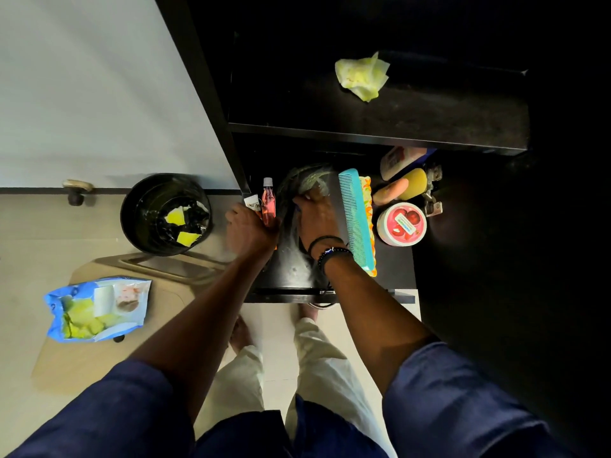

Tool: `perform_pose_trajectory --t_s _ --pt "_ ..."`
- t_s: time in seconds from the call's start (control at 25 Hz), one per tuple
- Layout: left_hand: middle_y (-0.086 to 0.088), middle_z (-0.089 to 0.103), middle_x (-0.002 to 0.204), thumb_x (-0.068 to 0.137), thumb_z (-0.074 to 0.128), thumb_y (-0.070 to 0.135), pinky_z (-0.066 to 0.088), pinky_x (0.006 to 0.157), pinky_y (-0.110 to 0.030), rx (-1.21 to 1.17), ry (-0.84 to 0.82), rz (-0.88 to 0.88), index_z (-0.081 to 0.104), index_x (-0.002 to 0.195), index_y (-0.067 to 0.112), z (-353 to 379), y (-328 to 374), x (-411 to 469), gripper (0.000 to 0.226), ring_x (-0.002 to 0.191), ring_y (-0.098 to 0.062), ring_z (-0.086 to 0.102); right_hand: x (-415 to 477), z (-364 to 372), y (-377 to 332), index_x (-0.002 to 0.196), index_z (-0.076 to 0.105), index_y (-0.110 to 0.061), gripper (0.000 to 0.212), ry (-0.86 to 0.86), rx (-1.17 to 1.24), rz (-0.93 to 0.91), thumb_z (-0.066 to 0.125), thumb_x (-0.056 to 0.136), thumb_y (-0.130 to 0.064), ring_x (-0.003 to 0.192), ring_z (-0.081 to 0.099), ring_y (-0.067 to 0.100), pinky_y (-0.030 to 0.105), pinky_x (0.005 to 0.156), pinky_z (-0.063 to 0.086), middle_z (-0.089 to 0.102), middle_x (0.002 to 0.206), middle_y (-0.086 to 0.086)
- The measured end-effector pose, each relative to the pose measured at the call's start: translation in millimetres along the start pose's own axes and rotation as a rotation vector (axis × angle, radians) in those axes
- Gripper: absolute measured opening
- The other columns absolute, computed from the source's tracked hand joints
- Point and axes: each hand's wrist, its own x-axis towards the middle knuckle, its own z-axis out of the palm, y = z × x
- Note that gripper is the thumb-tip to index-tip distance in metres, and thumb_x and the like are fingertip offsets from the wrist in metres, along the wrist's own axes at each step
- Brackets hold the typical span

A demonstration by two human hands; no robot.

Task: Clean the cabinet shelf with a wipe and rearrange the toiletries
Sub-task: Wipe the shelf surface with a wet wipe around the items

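Note:
A crumpled yellow wipe [362,76] lies on the upper black cabinet shelf [396,127]. On the lower shelf [393,262], my left hand [253,228] grips a small pink bottle [268,200] with a clear cap. My right hand [319,216] holds a clear plastic bag [309,181] with something dark inside. To the right lie a teal comb [355,219], a round red-and-white jar [401,223], a yellow sponge [415,183], an orange item [390,191] and a white bottle [396,160].
A black bin [165,214] holding used yellow wipes stands on the floor at the left. A blue pack of wipes [97,307] lies on a beige stool [125,325]. A white wall is on the left. My legs and feet are below the shelf.

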Motion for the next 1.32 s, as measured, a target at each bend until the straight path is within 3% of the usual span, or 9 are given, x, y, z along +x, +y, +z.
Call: perform_pose_trajectory --t_s 0.28,0.44,0.6,0.84,0.92,1.0,1.08,1.2,1.32 --pt "-0.020 0.057 0.117 0.081 0.063 0.039 0.045 0.086 -0.041 -0.011 -0.081 0.031 0.045 0.114 0.003 8 13 1 0.053 0.110 -0.037 0.055 -18 -1 11 0.122 0.062 -0.011 0.041 0.010 0.162 0.057 0.054 0.083 0.000 0.107 0.055 0.038 0.036 0.094 0.049 0.056 0.121 0.021" --pt "-0.020 0.057 0.118 0.083 0.059 0.046 0.043 0.088 -0.041 0.028 -0.106 0.085 0.050 0.114 0.003 9 19 -3 0.054 0.113 -0.036 0.053 -36 -23 16 0.119 0.062 -0.013 0.037 0.123 0.232 0.127 0.060 0.083 -0.007 0.106 0.057 0.034 0.034 0.093 0.046 0.058 0.121 0.016" --pt "-0.022 0.060 0.117 0.080 0.064 0.032 0.045 0.088 -0.042 0.042 -0.127 0.095 0.056 0.110 0.002 9 29 -9 0.043 0.112 -0.040 0.055 -56 -45 38 0.115 0.063 -0.011 0.031 0.236 0.265 0.187 0.061 0.084 -0.008 0.105 0.057 0.034 0.035 0.093 0.047 0.060 0.116 0.016" --pt "-0.009 0.071 0.103 0.062 0.066 0.041 0.057 0.076 -0.036 -0.291 -0.354 -0.008 0.067 0.101 0.013 48 89 -46 0.047 0.096 -0.029 0.067 -82 -95 92 0.115 0.062 -0.007 0.030 0.404 0.180 0.440 0.064 0.086 -0.015 0.107 0.058 0.032 0.034 0.091 0.048 0.059 0.118 0.017" --pt "-0.008 0.066 0.114 0.064 0.070 0.040 0.056 0.083 -0.037 -0.387 -0.412 -0.017 0.062 0.110 0.013 63 116 -56 0.054 0.102 -0.027 0.065 -82 -102 100 0.118 0.061 -0.009 0.032 0.372 0.127 0.464 0.064 0.086 -0.014 0.109 0.059 0.032 0.035 0.093 0.048 0.056 0.122 0.017" --pt "-0.013 0.047 0.133 0.071 0.072 0.038 0.045 0.099 -0.038 -0.298 -0.413 0.009 0.046 0.127 0.010 74 136 -62 0.068 0.122 -0.030 0.047 -78 -103 107 0.120 0.060 -0.010 0.033 0.338 0.086 0.463 0.062 0.088 -0.012 0.110 0.059 0.031 0.035 0.094 0.049 0.056 0.123 0.016" --pt "-0.015 0.030 0.139 0.076 0.070 0.036 0.033 0.105 -0.040 -0.235 -0.409 -0.016 0.030 0.136 0.008 78 145 -64 0.077 0.130 -0.033 0.030 -76 -102 112 0.121 0.060 -0.009 0.032 0.316 0.071 0.457 0.060 0.088 -0.008 0.110 0.059 0.031 0.034 0.093 0.049 0.056 0.124 0.016" --pt "-0.015 0.034 0.136 0.077 0.067 0.031 0.037 0.106 -0.044 -0.346 -0.464 -0.044 0.032 0.135 0.010 83 145 -61 0.071 0.126 -0.033 0.035 -78 -95 113 0.124 0.058 -0.008 0.036 0.286 0.068 0.448 0.061 0.088 -0.006 0.116 0.057 0.030 0.034 0.097 0.048 0.054 0.130 0.016" --pt "-0.012 0.039 0.136 0.082 0.061 0.028 0.044 0.101 -0.047 -0.405 -0.529 0.055 0.027 0.140 0.014 83 133 -59 0.069 0.125 -0.031 0.044 -82 -90 111 0.130 0.054 -0.008 0.041 0.266 0.077 0.447 0.060 0.089 -0.007 0.125 0.051 0.029 0.034 0.101 0.045 0.048 0.139 0.015"
